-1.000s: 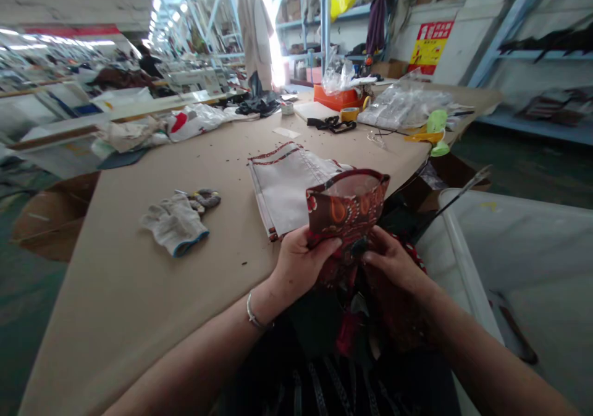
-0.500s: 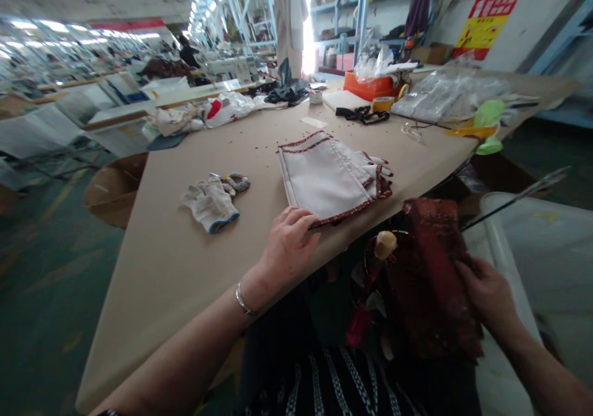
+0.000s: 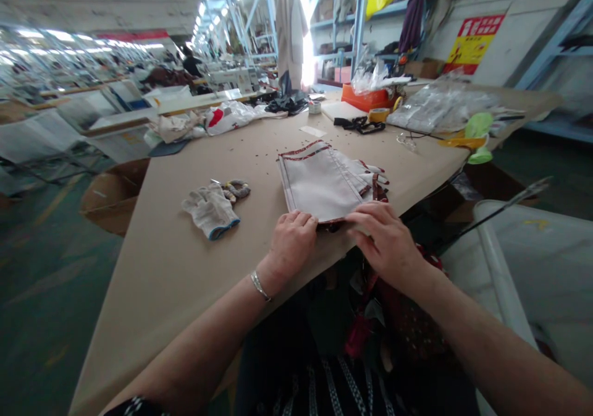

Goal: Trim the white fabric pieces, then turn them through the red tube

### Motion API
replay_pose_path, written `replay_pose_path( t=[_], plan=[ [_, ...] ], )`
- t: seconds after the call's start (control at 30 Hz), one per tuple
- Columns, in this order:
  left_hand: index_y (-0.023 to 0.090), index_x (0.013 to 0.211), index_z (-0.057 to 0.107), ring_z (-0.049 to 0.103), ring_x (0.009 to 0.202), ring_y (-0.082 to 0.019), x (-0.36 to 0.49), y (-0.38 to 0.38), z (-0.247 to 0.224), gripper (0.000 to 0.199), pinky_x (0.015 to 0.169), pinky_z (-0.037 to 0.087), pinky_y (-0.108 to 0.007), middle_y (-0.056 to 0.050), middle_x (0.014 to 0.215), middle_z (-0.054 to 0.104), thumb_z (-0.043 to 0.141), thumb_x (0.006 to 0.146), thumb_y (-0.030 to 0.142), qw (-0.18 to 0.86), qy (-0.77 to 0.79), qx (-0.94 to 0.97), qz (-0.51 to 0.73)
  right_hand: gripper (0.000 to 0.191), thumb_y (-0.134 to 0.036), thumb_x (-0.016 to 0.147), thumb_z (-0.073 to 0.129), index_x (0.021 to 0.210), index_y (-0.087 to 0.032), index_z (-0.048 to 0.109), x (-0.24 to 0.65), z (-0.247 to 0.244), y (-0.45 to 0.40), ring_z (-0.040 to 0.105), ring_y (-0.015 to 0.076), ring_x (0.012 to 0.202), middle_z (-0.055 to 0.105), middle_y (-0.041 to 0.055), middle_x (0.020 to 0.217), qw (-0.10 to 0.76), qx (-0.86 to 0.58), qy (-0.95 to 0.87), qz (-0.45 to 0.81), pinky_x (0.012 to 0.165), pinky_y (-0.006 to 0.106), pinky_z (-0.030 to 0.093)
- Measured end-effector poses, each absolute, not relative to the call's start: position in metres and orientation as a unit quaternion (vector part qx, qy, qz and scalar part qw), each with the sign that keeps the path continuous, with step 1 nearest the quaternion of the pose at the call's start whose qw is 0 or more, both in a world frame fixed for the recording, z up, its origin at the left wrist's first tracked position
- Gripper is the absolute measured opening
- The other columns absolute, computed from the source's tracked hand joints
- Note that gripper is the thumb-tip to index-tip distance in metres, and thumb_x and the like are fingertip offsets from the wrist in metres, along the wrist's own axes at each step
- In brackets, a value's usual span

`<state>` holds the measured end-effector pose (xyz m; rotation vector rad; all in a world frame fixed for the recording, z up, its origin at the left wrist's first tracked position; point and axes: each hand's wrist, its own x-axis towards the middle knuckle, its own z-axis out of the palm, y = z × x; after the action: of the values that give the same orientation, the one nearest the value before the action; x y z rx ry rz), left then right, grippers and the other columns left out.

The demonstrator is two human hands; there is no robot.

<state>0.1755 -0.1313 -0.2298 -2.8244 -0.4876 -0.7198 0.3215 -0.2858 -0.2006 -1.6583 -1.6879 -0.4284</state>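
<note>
A stack of white fabric pieces (image 3: 317, 184) with dark red patterned trim lies near the table's front edge. My left hand (image 3: 293, 243) is closed on its near left corner, fingers curled over the edge. At the near right part of the same edge, my right hand (image 3: 389, 240) pinches the trimmed border between thumb and fingers. Dark red patterned cloth (image 3: 410, 317) hangs below the table by my lap, partly behind my right forearm. To the left of the stack lies a pale work glove (image 3: 210, 212) with a blue cuff.
Beside the glove is a coiled grey band (image 3: 236, 189). Farther back are black straps (image 3: 359, 125), yellow tape (image 3: 378, 115), an orange bin (image 3: 365, 96) and clear plastic bags (image 3: 430, 110). A cardboard box (image 3: 115, 196) stands left of the table; a white bin (image 3: 532, 261) stands right.
My right hand has let go of the dark red cloth and moved up and left to the white fabric's near edge. The cloth has dropped lower. My left hand stays at its corner.
</note>
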Motion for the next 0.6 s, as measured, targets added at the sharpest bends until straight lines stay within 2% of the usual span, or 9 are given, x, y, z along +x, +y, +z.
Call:
replay_pose_path(
  t=[0.1, 0.2, 0.27, 0.37, 0.43, 0.5, 0.53, 0.6],
  plan=[
    [0.017, 0.085, 0.065, 0.061, 0.084, -0.023, 0.174, -0.129, -0.222, 0.017, 0.078, 0.047, -0.036, -0.008, 0.086, 0.069, 0.049, 0.089, 0.016, 0.082, -0.166, -0.945, -0.27, 0.025, -0.022, 0.089, 0.057, 0.113, -0.016, 0.062, 0.309, -0.19, -0.239, 0.051, 0.0293, 0.108, 0.06, 0.0111, 0.112, 0.215, -0.685, -0.679, -0.152, 0.094, 0.043, 0.044],
    [0.018, 0.083, 0.065, 0.061, 0.083, -0.021, 0.168, -0.128, -0.211, 0.018, 0.079, 0.047, -0.033, -0.007, 0.087, 0.068, 0.048, 0.088, 0.015, 0.053, -0.159, -0.925, -0.34, 0.024, -0.015, 0.089, 0.05, 0.109, -0.015, 0.064, 0.322, -0.186, -0.214, 0.054, 0.03, 0.104, 0.062, 0.0123, 0.109, 0.124, -0.718, -0.668, -0.154, 0.087, 0.04, 0.046],
    [0.018, 0.085, 0.065, 0.06, 0.084, -0.02, 0.162, -0.128, -0.207, 0.017, 0.08, 0.047, -0.033, -0.007, 0.088, 0.067, 0.048, 0.087, 0.014, 0.029, -0.164, -0.911, -0.377, 0.029, -0.009, 0.087, 0.045, 0.108, -0.014, 0.064, 0.335, -0.178, -0.214, 0.058, 0.0294, 0.1, 0.064, 0.0131, 0.106, 0.11, -0.749, -0.631, -0.167, 0.082, 0.038, 0.047],
    [0.018, 0.084, 0.064, 0.06, 0.08, -0.019, 0.154, -0.134, -0.21, 0.013, 0.074, 0.047, -0.031, -0.006, 0.087, 0.065, 0.052, 0.081, 0.014, -0.054, -0.217, -0.893, -0.39, 0.037, -0.009, 0.082, 0.047, 0.117, -0.014, 0.06, 0.343, -0.165, -0.241, 0.062, 0.029, 0.093, 0.066, 0.0132, 0.104, 0.159, -0.794, -0.562, -0.17, 0.076, 0.037, 0.048],
    [0.019, 0.079, 0.062, 0.057, 0.068, -0.015, 0.152, -0.144, -0.217, 0.009, 0.064, 0.045, -0.027, -0.002, 0.074, 0.061, 0.054, 0.077, 0.014, -0.192, -0.261, -0.864, -0.386, 0.036, -0.009, 0.079, 0.049, 0.113, -0.014, 0.06, 0.333, -0.167, -0.269, 0.063, 0.0274, 0.092, 0.067, 0.0118, 0.102, 0.198, -0.785, -0.57, -0.144, 0.077, 0.035, 0.047],
    [0.019, 0.077, 0.059, 0.053, 0.056, -0.012, 0.152, -0.159, -0.223, 0.005, 0.053, 0.042, -0.023, 0.002, 0.064, 0.058, 0.055, 0.077, 0.017, -0.394, -0.288, -0.777, -0.397, 0.027, -0.006, 0.079, 0.048, 0.1, -0.015, 0.062, 0.314, -0.183, -0.297, 0.063, 0.0254, 0.09, 0.067, 0.0097, 0.094, 0.206, -0.766, -0.601, -0.094, 0.078, 0.033, 0.046],
    [0.02, 0.078, 0.058, 0.052, 0.054, -0.011, 0.153, -0.169, -0.225, 0.003, 0.049, 0.042, -0.022, 0.003, 0.063, 0.057, 0.056, 0.078, 0.021, -0.496, -0.292, -0.711, -0.403, 0.025, -0.005, 0.08, 0.045, 0.094, -0.015, 0.063, 0.305, -0.196, -0.309, 0.063, 0.0245, 0.087, 0.067, 0.009, 0.089, 0.197, -0.765, -0.61, -0.059, 0.075, 0.032, 0.045],
    [0.019, 0.08, 0.057, 0.055, 0.054, -0.012, 0.155, -0.189, -0.226, 0.011, 0.046, 0.043, -0.021, 0.003, 0.065, 0.06, 0.063, 0.077, 0.028, -0.656, -0.293, -0.575, -0.39, 0.027, -0.002, 0.082, 0.04, 0.088, -0.015, 0.063, 0.288, -0.226, -0.328, 0.062, 0.0225, 0.077, 0.066, 0.0083, 0.082, 0.175, -0.778, -0.603, 0.029, 0.067, 0.031, 0.043]
  ],
)
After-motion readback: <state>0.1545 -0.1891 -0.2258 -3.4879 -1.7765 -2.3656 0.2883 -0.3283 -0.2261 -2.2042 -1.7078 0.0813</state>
